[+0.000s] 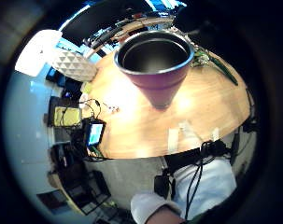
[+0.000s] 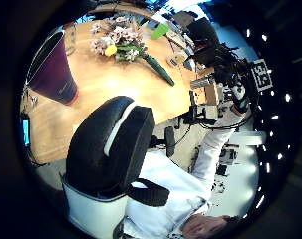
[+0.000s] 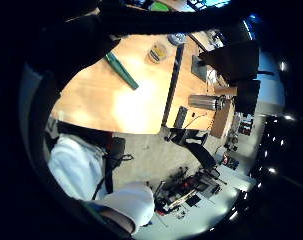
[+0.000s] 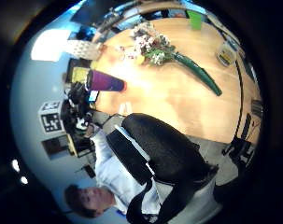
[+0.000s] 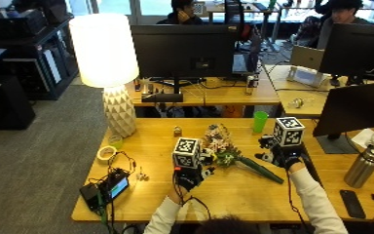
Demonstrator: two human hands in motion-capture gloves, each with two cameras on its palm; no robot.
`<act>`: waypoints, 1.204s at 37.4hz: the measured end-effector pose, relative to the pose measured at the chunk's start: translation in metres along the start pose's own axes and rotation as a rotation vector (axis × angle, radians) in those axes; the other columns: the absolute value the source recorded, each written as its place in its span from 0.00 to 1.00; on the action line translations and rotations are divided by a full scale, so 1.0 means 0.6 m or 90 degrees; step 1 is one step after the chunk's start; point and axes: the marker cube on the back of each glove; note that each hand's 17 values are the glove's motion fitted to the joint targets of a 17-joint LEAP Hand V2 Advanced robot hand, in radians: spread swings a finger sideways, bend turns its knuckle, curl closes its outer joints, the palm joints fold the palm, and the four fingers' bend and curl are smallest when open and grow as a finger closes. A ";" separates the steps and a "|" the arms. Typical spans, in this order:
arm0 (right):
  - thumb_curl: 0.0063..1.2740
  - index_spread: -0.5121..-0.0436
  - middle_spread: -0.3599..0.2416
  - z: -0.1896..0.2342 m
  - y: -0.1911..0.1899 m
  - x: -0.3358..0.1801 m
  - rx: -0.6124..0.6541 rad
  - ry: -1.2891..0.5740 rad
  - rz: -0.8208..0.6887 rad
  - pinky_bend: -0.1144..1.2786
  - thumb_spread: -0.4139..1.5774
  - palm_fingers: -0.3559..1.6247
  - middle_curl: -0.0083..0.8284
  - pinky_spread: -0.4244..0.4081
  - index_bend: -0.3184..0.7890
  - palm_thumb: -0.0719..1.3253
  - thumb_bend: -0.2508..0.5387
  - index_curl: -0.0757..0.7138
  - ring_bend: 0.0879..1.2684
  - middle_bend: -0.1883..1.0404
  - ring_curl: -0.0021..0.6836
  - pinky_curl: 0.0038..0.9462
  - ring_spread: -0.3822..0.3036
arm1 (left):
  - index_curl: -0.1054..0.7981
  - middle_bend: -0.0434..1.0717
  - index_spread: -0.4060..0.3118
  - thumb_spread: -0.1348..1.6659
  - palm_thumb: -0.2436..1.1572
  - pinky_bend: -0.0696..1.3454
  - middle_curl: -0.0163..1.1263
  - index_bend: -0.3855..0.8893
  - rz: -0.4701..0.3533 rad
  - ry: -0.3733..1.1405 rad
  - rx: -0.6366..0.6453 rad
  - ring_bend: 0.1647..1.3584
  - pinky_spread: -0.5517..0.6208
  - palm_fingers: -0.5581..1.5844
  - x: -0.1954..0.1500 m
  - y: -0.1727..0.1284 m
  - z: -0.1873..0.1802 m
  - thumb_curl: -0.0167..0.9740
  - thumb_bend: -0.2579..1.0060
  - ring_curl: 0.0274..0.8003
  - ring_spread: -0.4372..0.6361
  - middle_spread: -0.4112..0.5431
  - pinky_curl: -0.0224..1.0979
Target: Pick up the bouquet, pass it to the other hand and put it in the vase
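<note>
Outside view shows the bouquet (image 5: 229, 156) lying on the table (image 5: 239, 192) between the left hand (image 5: 188, 176) and right hand (image 5: 284, 156); finger state of both cannot be determined.

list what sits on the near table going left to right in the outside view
small screen device with cables → tape roll → white lamp base → left hand → bouquet → green cup → right hand → metal bottle

No readable text shows anywhere, as far as these views allow.
</note>
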 end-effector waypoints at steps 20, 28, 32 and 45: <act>0.17 0.62 0.71 0.050 -0.129 0.125 -0.030 -0.084 0.156 0.65 0.74 0.36 0.31 0.85 0.35 0.26 0.30 0.25 0.48 0.29 0.43 0.36 0.74 | 0.43 0.19 0.52 0.69 0.26 0.40 0.16 0.40 0.054 -0.037 0.074 0.37 0.76 0.37 0.057 0.017 -0.004 0.21 0.19 0.31 0.66 0.66 0.29; 0.19 0.65 0.65 0.143 -0.091 0.108 -0.133 -0.127 0.235 0.59 0.73 0.36 0.39 0.84 0.38 0.31 0.31 0.27 0.44 0.40 0.44 0.35 0.65 | 0.43 0.19 0.53 0.69 0.26 0.41 0.18 0.41 0.065 -0.043 0.060 0.39 0.77 0.36 0.069 0.037 0.007 0.22 0.19 0.32 0.66 0.65 0.30; 0.20 0.64 0.62 0.210 -0.087 0.102 -0.226 -0.167 0.198 0.57 0.73 0.36 0.40 0.83 0.39 0.35 0.31 0.28 0.43 0.40 0.44 0.34 0.62 | 0.43 0.19 0.53 0.69 0.26 0.41 0.19 0.41 0.076 -0.037 0.044 0.39 0.77 0.36 0.069 0.040 0.017 0.23 0.19 0.32 0.66 0.65 0.31; 0.22 0.55 0.57 0.330 -0.096 0.102 -0.222 -0.074 0.238 0.53 0.71 0.37 0.43 0.81 0.39 0.42 0.29 0.32 0.39 0.38 0.45 0.33 0.56 | 0.44 0.19 0.53 0.69 0.26 0.42 0.21 0.42 0.065 -0.034 0.029 0.40 0.77 0.35 0.046 0.025 0.037 0.25 0.19 0.33 0.66 0.65 0.32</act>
